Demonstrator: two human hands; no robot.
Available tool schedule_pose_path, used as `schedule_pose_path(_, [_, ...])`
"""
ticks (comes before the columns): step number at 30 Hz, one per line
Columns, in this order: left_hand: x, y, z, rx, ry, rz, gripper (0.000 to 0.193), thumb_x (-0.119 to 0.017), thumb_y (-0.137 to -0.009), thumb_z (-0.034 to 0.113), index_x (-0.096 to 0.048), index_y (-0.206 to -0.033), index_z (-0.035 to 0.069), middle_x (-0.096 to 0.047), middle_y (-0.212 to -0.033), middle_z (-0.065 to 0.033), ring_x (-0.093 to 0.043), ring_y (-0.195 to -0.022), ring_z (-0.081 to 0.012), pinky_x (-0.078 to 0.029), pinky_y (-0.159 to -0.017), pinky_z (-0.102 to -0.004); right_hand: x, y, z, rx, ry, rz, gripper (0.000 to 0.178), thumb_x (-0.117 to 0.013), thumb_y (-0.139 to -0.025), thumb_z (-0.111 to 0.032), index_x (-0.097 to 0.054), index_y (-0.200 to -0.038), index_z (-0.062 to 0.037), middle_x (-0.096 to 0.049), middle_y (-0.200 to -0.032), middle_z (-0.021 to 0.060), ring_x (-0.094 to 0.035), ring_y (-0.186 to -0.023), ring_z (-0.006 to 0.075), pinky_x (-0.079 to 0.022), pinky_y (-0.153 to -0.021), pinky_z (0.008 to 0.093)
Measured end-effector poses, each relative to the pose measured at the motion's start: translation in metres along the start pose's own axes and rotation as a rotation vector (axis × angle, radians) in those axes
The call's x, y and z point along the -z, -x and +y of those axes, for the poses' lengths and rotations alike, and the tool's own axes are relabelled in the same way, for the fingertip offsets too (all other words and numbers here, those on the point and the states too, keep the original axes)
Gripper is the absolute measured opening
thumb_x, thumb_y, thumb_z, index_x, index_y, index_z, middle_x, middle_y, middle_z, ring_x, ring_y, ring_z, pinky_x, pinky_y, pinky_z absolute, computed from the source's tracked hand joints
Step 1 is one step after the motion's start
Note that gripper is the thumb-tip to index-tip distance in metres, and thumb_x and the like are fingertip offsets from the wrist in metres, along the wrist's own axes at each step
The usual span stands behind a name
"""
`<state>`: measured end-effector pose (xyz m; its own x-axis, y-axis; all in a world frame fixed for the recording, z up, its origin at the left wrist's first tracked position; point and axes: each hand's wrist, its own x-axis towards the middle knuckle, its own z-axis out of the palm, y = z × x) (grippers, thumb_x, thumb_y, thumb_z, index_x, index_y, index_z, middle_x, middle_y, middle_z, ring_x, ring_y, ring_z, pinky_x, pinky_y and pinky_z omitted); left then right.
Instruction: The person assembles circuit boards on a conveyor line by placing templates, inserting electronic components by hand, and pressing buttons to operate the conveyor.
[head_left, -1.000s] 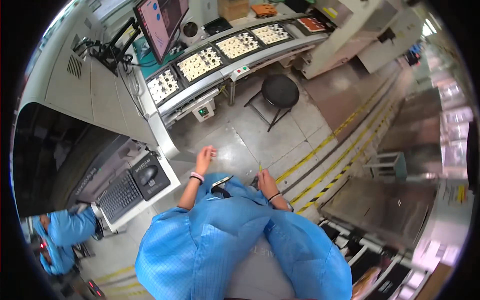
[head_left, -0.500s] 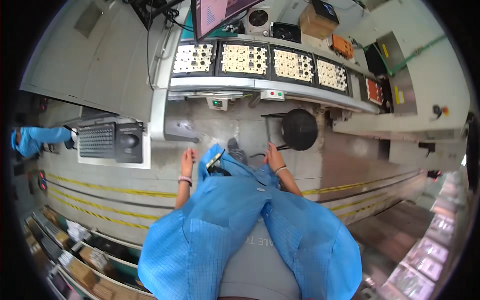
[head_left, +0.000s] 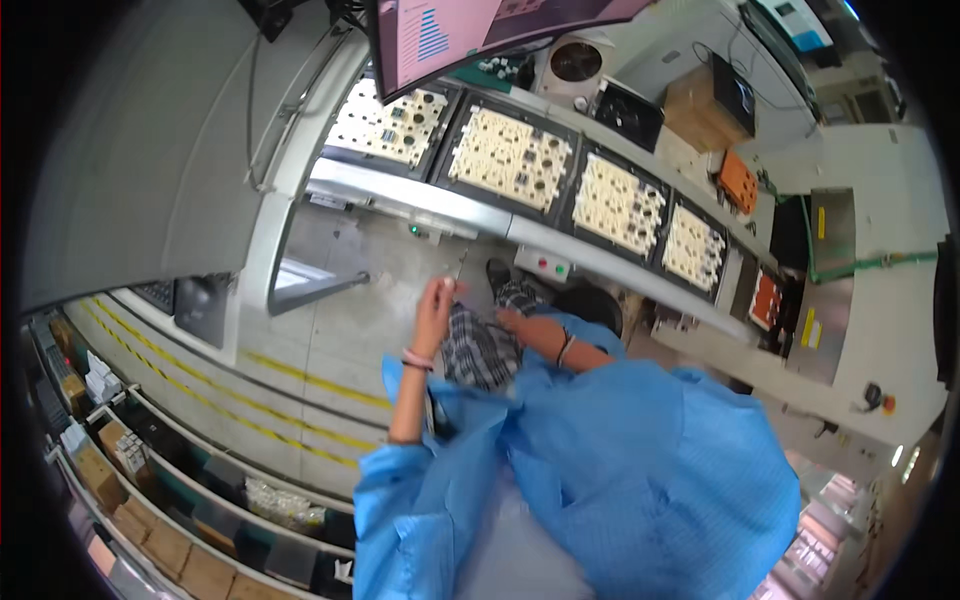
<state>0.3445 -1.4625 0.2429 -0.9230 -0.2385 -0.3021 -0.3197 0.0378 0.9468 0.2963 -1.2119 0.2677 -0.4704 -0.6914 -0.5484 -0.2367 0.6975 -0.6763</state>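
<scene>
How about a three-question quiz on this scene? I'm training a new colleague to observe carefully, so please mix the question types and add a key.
1. True or false: a pinkish wristband is worn just behind the left hand.
2. How many cream panels lie in the row of black trays?
3. Which colours are the two round buttons beside each other below that row? A) blue and yellow; B) red and green; C) black and white.

Key: 1. True. 2. Four. 3. B.

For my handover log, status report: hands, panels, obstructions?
Left hand above floor, right hand by trousers; grips unclear. Four pale panels on bench. Stool near right arm.
</scene>
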Motion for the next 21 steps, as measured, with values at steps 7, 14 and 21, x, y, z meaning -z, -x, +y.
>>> schedule_pose_path(7, [-0.139,-0.003,-0.068,-0.018,0.377,0.221,0.030,-0.035,-0.110,0.025,-0.053,-0.109,0.002,-0.068,-0.103,-0.0117,-0.062,-0.088,-0.0155,-0.050,-0.083,-0.0301,0.020,-0.042,0.078,0.224,0.159,-0.116,0.020,-0.057,-0.095,-0.021,-0.059,-0.116,-0.0185,-0.065,-0.098,0.0116,-0.066,-0.089,0.0300,-0.054,-0.074,0.0381])
schedule_pose_path(14, [-0.239,0.007,-0.173,0.122,0.849,0.482,0.028,-0.041,-0.109,0.024,-0.056,-0.114,0.002,-0.070,-0.100,-0.0110,-0.068,-0.083,-0.0153,-0.056,-0.070,-0.0263,0.011,-0.054,0.168,0.602,0.135,0.136,0.011,-0.067,-0.087,-0.011,-0.061,-0.095,-0.0059,-0.060,-0.103,0.0130,-0.060,-0.093,0.0295,-0.051,-0.081,0.0377])
schedule_pose_path(21, [-0.270,-0.016,-0.212,-0.051,0.470,0.768,0.025,-0.052,-0.103,0.012,-0.067,-0.117,-0.003,-0.067,-0.106,-0.0094,-0.067,-0.086,-0.0135,-0.056,-0.069,-0.0252,-0.013,-0.031,0.311,0.730,0.032,0.201,0.029,-0.046,-0.102,-0.016,-0.062,-0.125,-0.0082,-0.062,-0.087,0.0126,-0.062,-0.077,0.0267,-0.050,-0.074,0.0371])
